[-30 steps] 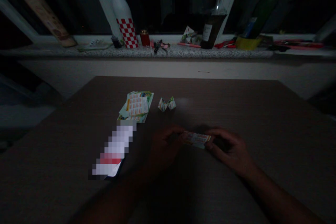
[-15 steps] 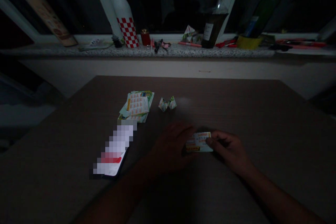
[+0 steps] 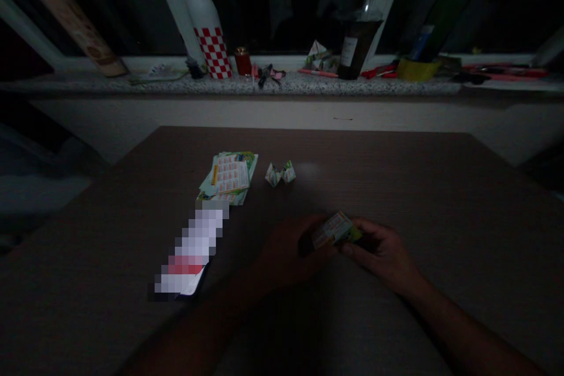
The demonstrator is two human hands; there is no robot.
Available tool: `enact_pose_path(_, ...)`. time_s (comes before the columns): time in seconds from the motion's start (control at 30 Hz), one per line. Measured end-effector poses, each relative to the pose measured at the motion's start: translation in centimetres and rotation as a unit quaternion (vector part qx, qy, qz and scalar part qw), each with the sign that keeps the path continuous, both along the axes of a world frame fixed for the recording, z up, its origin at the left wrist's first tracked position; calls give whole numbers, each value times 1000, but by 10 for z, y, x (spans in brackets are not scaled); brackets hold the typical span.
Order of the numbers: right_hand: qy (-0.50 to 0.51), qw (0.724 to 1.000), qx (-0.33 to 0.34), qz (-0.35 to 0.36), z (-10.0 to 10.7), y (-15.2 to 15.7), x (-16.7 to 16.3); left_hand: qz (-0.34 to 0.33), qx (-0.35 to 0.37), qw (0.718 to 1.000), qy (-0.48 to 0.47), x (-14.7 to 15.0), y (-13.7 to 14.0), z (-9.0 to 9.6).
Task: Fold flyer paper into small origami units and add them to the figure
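A small printed paper slip is held just above the dark wooden table between my two hands. It is tilted, with its far right corner raised, and a green printed part shows at its right end. My right hand pinches that end between thumb and fingers. At the opposite end, my left hand lies in shadow with its thumb and fingers closed around the slip's edge. Beyond the hands stands a folded paper piece with two pointed halves. To its left lies a loose stack of similar printed slips.
A phone with a lit, blurred screen lies left of my left arm. Along the granite windowsill stand a white bottle with red checks, a dark plastic cup, a green bottle and several small items.
The slip has gone from level to tilted and its green part has come into view. My left fingers have closed in on its left end; my right hand stays nearly in place.
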State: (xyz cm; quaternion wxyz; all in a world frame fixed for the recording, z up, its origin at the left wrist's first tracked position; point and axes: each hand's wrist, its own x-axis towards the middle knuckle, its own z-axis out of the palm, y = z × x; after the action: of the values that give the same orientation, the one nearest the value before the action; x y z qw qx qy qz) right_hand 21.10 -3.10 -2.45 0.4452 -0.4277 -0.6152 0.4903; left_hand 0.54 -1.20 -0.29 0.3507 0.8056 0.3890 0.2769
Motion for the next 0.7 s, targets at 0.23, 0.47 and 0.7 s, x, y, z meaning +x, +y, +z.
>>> enact_pose_path(0.23, 5, 998, -45, -33, 6, 0, -1, 16, 1, 1000, -14, -5, -4, 3)
enact_pose_path(0.47, 69, 993, -83, -47, 3, 3, -1, 31, 121, 991, 42, -9, 5, -1)
enact_pose_path(0.7, 3, 997, -73, -1, 8, 7, 8, -96, 259, 945, 178, -15, 13, 7)
